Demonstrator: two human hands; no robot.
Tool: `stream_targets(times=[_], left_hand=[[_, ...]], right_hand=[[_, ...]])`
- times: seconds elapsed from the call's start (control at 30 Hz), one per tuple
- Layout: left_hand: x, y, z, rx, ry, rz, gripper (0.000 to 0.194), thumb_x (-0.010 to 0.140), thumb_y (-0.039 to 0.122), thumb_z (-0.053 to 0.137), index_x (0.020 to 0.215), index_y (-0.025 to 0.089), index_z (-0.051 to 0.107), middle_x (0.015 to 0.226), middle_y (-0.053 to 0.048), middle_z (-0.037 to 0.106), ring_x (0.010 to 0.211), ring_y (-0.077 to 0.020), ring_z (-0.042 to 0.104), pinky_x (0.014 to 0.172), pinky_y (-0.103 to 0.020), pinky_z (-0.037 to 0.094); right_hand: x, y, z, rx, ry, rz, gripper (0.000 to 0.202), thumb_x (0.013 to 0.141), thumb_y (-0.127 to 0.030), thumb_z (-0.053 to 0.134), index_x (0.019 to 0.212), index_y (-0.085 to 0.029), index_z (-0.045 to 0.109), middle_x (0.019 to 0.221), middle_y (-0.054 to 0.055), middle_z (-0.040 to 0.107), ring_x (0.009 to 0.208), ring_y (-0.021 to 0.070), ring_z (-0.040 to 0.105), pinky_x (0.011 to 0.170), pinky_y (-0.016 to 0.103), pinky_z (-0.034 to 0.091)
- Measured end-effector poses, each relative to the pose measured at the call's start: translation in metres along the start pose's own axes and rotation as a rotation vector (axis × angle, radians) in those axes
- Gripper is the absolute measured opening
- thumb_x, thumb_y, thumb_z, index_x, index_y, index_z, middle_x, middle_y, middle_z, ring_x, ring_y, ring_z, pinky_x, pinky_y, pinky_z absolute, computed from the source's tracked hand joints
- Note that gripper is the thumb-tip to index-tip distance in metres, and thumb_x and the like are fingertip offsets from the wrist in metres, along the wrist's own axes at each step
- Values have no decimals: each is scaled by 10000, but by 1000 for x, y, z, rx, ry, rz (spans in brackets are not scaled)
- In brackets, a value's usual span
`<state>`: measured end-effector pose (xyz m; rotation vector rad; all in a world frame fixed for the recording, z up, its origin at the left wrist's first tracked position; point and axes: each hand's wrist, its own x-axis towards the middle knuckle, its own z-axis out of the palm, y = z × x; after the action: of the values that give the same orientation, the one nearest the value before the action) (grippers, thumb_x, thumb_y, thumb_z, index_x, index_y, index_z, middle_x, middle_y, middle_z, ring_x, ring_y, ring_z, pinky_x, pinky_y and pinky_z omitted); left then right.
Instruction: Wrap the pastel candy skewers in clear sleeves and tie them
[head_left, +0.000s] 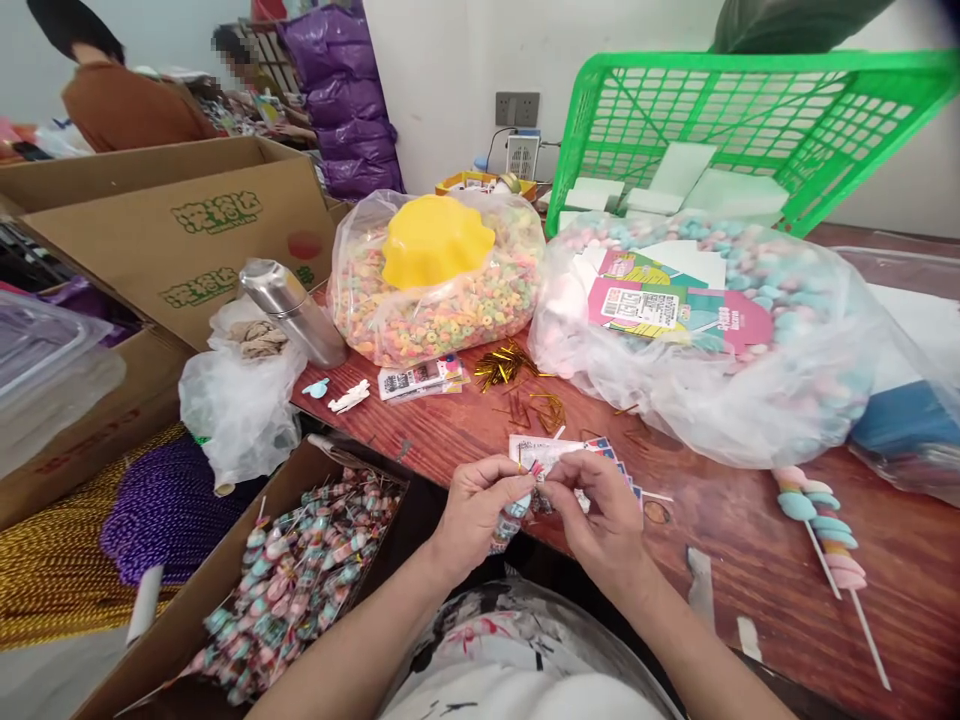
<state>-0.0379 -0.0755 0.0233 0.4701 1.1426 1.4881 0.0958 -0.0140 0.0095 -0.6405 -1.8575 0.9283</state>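
Close to the table's front edge, my left hand (480,500) is closed around the gathered top of a clear-wrapped candy skewer (510,525), whose pale blue pieces hang below the fingers. My right hand (600,505) meets it there, thumb and fingers pinched at the wrapper's neck; what exactly sits between its fingertips is too small to make out. Printed cards (536,450) lie just behind both hands. Farther back are gold twist ties (506,365) in a loose pile. Two unwrapped marshmallow skewers (832,535) rest on the table to the right.
A carton of wrapped skewers (300,570) stands at lower left. Behind the hands sit a bag of ring candies (435,325) with a yellow bowl (435,240), a marshmallow bag (810,370), a steel flask (292,315) and a green basket (750,120). Two people are at back left.
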Motion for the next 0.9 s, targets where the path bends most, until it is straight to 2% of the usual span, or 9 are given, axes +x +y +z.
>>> stream_targets(times=[0.1,0.23,0.37,0.43,0.53,0.63,0.7,0.8,0.9], left_hand=[[0,2,3,4,-3,-3,190,585,273,804,619,128,686,546,18,556,472,-56,443,470,-187,333],[-2,3,5,34,-22,-39,200,562,274,807,582,131,670,503,22,525,442,-58,418,440,-192,310],[-7,3,5,96,-126,-94,186,558,270,804,581,125,692,494,18,526,421,-55,412,431,-199,295],[-9,3,5,149,-198,-108,178,548,270,810,572,127,707,511,5,550,437,-60,435,443,-203,309],[-10,5,3,214,-314,-159,188,503,279,836,539,140,715,539,-15,587,483,-82,475,471,-213,346],[-9,10,1,258,-434,-308,231,445,310,863,521,153,712,509,-6,573,455,-87,457,445,-220,342],[-8,13,0,280,-524,-415,252,412,320,876,523,164,711,509,-4,586,447,-95,475,440,-226,367],[-6,16,0,283,-658,-526,272,395,332,888,539,177,716,547,-16,640,456,-121,539,451,-243,431],[-4,16,-1,298,-781,-561,288,417,363,890,568,177,731,597,-49,685,509,-177,605,490,-298,502]], right_hand=[[-7,-4,-1,52,-13,70,66,862,-164,560,879,-216,597,745,3,596,660,128,555,599,257,453],[-5,0,-9,133,-156,154,122,870,-234,554,772,-193,614,699,10,597,647,133,544,607,265,447],[3,3,-27,192,-376,215,186,878,-299,548,738,-178,569,654,-14,568,600,115,525,552,227,437],[5,-1,-37,140,-524,186,230,900,-300,513,704,-180,527,614,-28,523,566,103,484,522,213,404],[3,-13,-49,-109,-652,-53,175,919,-204,431,769,-189,522,679,-8,546,614,114,495,574,234,420],[-5,-24,-56,-341,-601,-434,230,861,-85,362,937,-175,559,822,66,620,795,171,571,721,307,483],[-12,-29,-57,-404,-562,-607,281,821,-69,353,967,-163,573,805,84,627,804,198,574,737,349,498],[-18,-33,-58,-396,-568,-709,313,822,-75,355,1003,-156,597,745,74,623,687,191,551,666,362,501],[-18,-39,-60,-349,-584,-751,359,875,-107,343,1133,-150,590,750,72,634,676,190,557,673,369,502]])
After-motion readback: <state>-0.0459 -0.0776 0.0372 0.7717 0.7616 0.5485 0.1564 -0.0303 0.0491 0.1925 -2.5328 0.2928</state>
